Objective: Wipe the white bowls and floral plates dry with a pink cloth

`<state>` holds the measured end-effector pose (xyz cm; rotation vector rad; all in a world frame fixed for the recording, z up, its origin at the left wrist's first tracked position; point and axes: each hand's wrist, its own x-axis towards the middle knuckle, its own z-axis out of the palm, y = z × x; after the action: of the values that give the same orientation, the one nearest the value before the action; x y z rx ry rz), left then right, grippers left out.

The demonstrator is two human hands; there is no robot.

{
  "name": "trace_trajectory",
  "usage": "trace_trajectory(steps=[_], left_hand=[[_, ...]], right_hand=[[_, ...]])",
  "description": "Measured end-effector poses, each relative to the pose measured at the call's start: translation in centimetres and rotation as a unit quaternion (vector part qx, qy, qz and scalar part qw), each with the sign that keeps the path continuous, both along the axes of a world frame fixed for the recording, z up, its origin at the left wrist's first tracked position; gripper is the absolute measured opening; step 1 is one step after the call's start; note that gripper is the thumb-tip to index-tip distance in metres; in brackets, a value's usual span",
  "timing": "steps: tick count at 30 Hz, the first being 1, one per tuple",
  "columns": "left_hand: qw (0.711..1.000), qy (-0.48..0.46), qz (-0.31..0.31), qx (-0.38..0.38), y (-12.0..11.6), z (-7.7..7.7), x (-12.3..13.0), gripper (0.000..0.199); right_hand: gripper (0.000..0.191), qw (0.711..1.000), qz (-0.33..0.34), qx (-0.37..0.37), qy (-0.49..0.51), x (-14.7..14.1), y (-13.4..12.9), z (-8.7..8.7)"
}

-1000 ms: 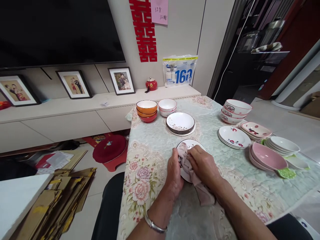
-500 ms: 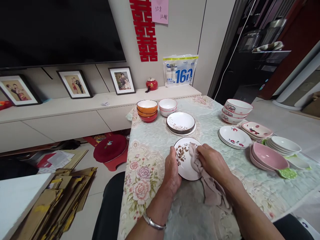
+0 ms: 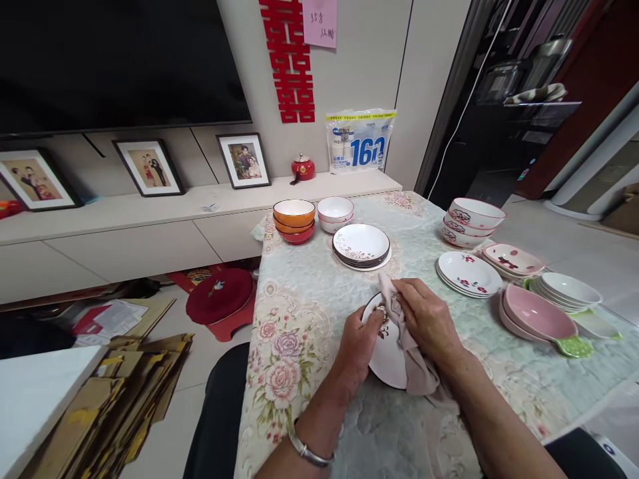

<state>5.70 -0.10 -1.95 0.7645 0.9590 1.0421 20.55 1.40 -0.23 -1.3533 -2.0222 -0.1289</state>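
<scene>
A white plate [image 3: 388,356] with a dark rim and brown flowers is tilted in front of me, above the tablecloth. My left hand [image 3: 360,342] grips its left edge, thumb on the face. In my right hand [image 3: 432,319] is a pinkish-beige cloth [image 3: 414,352], which lies over the plate's right side and hangs down; the fingers press it at the upper right rim. Beyond the plate stands a stack of similar brown-flowered plates [image 3: 361,243].
Orange and red bowls [image 3: 294,214] and white bowls [image 3: 335,211] stand at the table's far left. To the right are red-flowered plates [image 3: 468,273], stacked bowls [image 3: 472,219], pink dishes [image 3: 539,313] and small white dishes [image 3: 569,289]. A red stool [image 3: 219,296] is left of the table.
The plate has shifted right and toward me and tilted more. My left hand moved with it, its thumb now over the plate's face. The cloth now wraps the right rim.
</scene>
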Motion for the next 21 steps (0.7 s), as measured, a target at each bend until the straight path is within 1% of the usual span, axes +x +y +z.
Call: trace_trajectory(steps=[1,3,5,6,8,10,12,15,18,21], left_hand=[[1.000,0.001,-0.011,0.013,-0.1,-0.1,0.0,0.031],[0.999,0.007,-0.031,0.037,-0.1,-0.3,-0.1,0.032],[0.998,0.019,-0.037,0.055,-0.1,-0.6,-0.1,0.033],[0.997,0.024,-0.035,0.060,0.0,-0.8,-0.1,0.033],[0.998,0.027,-0.021,0.058,0.1,-1.0,-0.1,0.032],[0.999,0.023,0.002,0.040,0.2,-1.1,-0.1,0.031],[0.999,0.011,0.031,0.019,0.3,-0.9,-0.2,0.032],[0.997,-0.021,0.073,-0.005,0.4,-0.3,-0.3,0.036],[0.991,-0.048,0.122,-0.019,0.4,0.3,-0.4,0.039],[0.983,-0.070,0.164,-0.035,0.6,0.8,-0.6,0.043]], right_hand=[[0.028,1.000,0.030,-0.005,0.006,-0.1,-0.1,0.3],[0.028,0.998,0.067,-0.014,0.005,-0.2,-0.3,0.7],[0.026,0.996,0.079,-0.031,0.001,-0.1,-0.4,0.9],[0.026,0.996,0.074,-0.042,0.001,0.0,-0.3,0.9],[0.027,0.997,0.046,-0.061,0.002,0.3,0.0,0.6],[0.028,0.997,0.005,-0.075,0.004,0.7,0.3,0.2],[0.028,0.994,-0.038,-0.097,0.014,1.1,0.7,-0.1],[0.030,0.983,-0.090,-0.156,0.038,1.7,1.1,-0.5],[0.032,0.968,-0.113,-0.212,0.073,2.0,1.3,-0.7],[0.035,0.957,-0.106,-0.240,0.121,1.9,1.4,-0.7]])
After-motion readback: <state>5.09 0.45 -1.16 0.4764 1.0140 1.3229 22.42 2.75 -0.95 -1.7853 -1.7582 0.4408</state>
